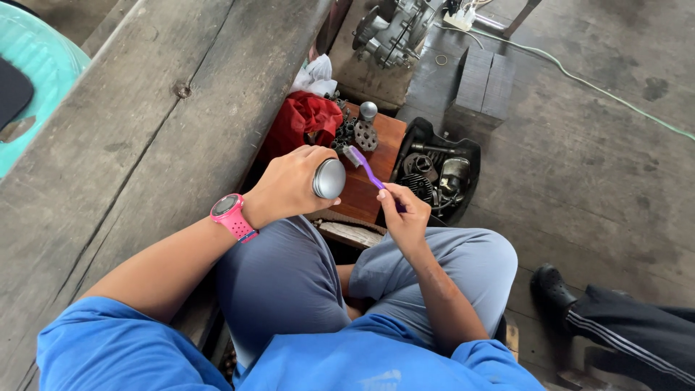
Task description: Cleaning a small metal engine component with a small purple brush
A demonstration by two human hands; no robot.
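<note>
My left hand (289, 185), with a pink watch on the wrist, grips a round, domed grey metal part (329, 179) above my lap. My right hand (405, 217) holds a purple toothbrush (365, 168) by its handle. The white bristle head points up and left, close to the metal part. Just beyond them is a small brown wooden table (384, 137) with a metal gear-like piece with a ball top (366, 129) and small dark metal parts on it.
A red cloth (308, 119) and white rag lie by the table. A black tray (438, 174) of greasy engine parts sits on the floor right of it. An engine assembly (394, 29), a dark block (481, 83) and a green hose (579, 76) lie farther off. Another person's shoe and leg (615, 318) are lower right. A wooden bench (145, 130) runs along my left.
</note>
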